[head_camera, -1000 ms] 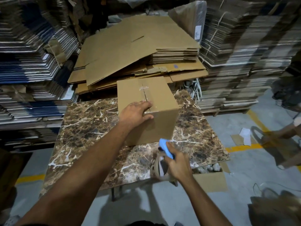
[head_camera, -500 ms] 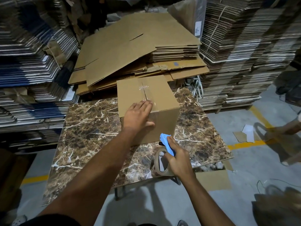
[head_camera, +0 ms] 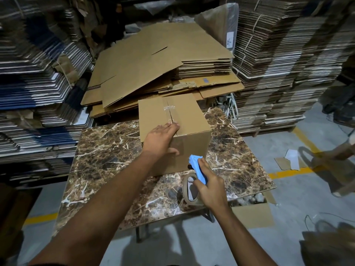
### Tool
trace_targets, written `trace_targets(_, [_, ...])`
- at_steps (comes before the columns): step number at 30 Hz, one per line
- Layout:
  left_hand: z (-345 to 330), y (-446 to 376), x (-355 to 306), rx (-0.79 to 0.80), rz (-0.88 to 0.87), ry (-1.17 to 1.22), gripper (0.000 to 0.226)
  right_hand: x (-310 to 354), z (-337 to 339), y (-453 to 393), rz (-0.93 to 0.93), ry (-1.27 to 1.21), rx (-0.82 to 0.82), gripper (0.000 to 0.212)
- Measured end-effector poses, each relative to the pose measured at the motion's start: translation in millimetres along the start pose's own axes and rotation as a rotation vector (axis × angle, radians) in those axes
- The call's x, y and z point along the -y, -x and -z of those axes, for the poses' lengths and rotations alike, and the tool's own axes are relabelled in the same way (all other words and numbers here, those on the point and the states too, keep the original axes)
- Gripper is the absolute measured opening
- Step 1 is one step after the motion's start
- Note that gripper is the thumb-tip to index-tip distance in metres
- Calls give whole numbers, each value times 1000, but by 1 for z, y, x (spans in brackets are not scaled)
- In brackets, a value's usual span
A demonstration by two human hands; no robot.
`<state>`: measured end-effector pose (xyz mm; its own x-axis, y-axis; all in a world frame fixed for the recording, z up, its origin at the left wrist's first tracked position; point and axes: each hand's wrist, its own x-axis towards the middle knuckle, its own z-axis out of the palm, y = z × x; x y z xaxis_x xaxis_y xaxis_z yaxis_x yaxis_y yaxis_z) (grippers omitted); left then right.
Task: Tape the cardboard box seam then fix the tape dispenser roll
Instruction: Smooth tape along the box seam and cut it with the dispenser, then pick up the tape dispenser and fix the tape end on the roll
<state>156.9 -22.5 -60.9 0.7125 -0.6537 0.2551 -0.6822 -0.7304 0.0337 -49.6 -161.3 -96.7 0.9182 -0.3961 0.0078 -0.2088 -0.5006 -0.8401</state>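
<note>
Right hand fingers clenched round blue tape dispenser, roll half hidden; left hand flat on box.

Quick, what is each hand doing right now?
Left hand: open, pressed flat on the cardboard box at its near top edge.
Right hand: fingers closed around the blue tape dispenser.

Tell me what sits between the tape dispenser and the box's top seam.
The left hand rests over the near top edge of the cardboard box, covering the seam's near end, directly above the tape dispenser held in the right hand.
</note>
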Motion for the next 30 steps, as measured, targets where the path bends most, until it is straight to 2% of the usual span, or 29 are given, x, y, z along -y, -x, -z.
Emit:
trace_targets(4, [7, -4, 4, 9, -4, 72, 75, 10, -4, 0, 65, 20, -2, 71])
trace_targets(7, [13, -4, 6, 92, -24, 75, 88, 19, -9, 2, 107, 27, -19, 71])
trace_targets(9, [23, 0, 7, 159, -6, 184, 98, 25, -12, 5, 159, 47, -43, 72])
trace_targets(11, [36, 10, 7, 119, 88, 475, 93, 32, -14, 8, 230, 82, -83, 73])
trace_targets(13, [48, 31, 0, -108, 254, 726, 65, 41, -15, 9, 281, 92, -135, 76])
trace_targets(15, [57, 59, -13, -284, 446, 844, 38, 51, -17, 9, 312, 60, -186, 82])
trace_targets(16, [58, 73, -19, -258, 517, 930, 40, 56, -19, 9, 317, 49, -210, 85])
trace_targets(17, [59, 87, -24, -159, 558, 1060, 53, 61, -21, 9, 313, 44, -227, 88])
trace_targets(19, [59, 105, -30, 93, 542, 1308, 84, 71, -25, 6, 311, 19, -246, 96])
trace_targets(21, [58, 112, -32, 169, 448, 1424, 91, 82, -29, 5, 335, -24, -248, 104])
trace_targets(25, [73, 102, -26, -23, 370, 1555, 63, 108, -25, 2, 370, -58, -219, 106])
trace_targets(30, [95, 88, -12, -124, 322, 1621, 68, 124, -6, -14, 417, -128, -33, 104])
